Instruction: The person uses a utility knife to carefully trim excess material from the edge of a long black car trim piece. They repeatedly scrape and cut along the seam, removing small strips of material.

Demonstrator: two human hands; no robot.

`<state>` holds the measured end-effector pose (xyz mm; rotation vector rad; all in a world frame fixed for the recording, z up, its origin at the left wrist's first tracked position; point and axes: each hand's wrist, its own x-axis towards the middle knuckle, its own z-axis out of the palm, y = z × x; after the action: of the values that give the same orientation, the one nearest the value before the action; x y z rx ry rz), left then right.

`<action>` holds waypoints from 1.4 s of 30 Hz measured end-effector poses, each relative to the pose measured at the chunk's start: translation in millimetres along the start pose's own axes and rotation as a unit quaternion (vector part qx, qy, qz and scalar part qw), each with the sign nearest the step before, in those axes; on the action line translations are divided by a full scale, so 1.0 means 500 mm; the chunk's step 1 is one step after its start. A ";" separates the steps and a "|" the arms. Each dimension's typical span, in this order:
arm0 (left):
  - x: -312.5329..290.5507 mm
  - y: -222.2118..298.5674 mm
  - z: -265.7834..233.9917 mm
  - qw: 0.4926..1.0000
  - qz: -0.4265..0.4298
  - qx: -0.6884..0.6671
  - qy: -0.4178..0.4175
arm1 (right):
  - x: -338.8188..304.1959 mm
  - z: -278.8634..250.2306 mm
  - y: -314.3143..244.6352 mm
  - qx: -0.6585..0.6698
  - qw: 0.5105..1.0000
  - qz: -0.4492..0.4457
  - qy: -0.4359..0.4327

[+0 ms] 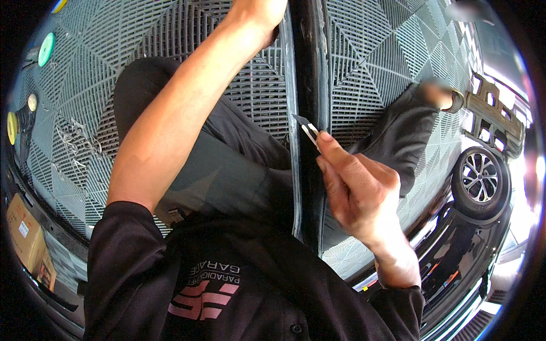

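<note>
A long black car trim panel (311, 68) with a pale, scuffed left edge runs away from my body between my legs. In my right hand (364, 190), a slim craft knife (309, 132) with a dark angled blade and a whitish holder is pinched between thumb and fingers. Its blade tip lies over the panel's left edge; whether it touches cannot be told. My left hand (261, 12) is at the far end of the view, beside the panel's left edge. The frame's top cuts it off, hiding its fingers and anything in them.
Thin shreds (77, 139) lie on the grey grid-tile floor (372, 68) at left. Beyond them are a green disc (46, 49) and a yellow disc (12, 128). A cardboard box (25, 233) stands at lower left. On the right is a black car with a spoked wheel (480, 175).
</note>
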<state>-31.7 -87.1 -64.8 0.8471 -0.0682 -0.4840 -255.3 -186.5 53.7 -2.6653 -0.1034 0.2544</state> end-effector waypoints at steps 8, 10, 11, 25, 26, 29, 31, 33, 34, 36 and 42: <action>0.003 -0.003 -0.006 0.999 -0.011 0.034 -0.003 | -0.014 0.023 0.006 0.006 1.000 0.010 0.028; 0.005 -0.004 -0.010 1.000 -0.018 0.016 -0.011 | -0.018 0.020 -0.002 -0.009 1.000 0.017 0.014; 0.006 -0.003 -0.011 1.000 -0.020 0.008 -0.012 | -0.019 0.016 -0.007 -0.017 1.000 0.019 0.003; 0.006 -0.009 -0.009 1.000 -0.004 -0.014 -0.010 | -0.024 0.024 -0.006 0.015 0.999 0.033 0.008; 0.006 -0.008 -0.007 1.000 -0.001 -0.016 -0.013 | -0.025 0.027 -0.003 0.019 0.999 0.030 0.018; 0.004 -0.007 -0.001 1.000 -0.005 -0.017 0.000 | -0.014 0.032 -0.003 0.043 0.998 0.035 0.044; 0.004 -0.008 -0.003 1.000 0.001 -0.008 -0.009 | -0.015 0.033 -0.003 0.042 0.997 0.036 0.045; 0.004 -0.008 -0.003 1.000 -0.001 -0.008 -0.009 | -0.025 0.035 -0.001 0.030 0.998 0.031 0.036; 0.003 -0.008 -0.002 1.000 -0.006 -0.012 -0.004 | -0.028 0.036 -0.001 0.027 0.999 0.029 0.033; 0.002 -0.009 -0.002 1.000 -0.012 -0.011 -0.001 | -0.033 0.035 -0.001 0.030 0.999 0.030 0.028; 0.008 -0.014 -0.007 1.000 0.005 -0.025 -0.009 | -0.035 0.033 0.000 0.033 0.999 0.021 0.020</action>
<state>-30.1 -90.4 -72.9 0.7927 -0.0774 -0.4816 -275.9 -181.4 42.1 -2.6084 -0.0254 0.2146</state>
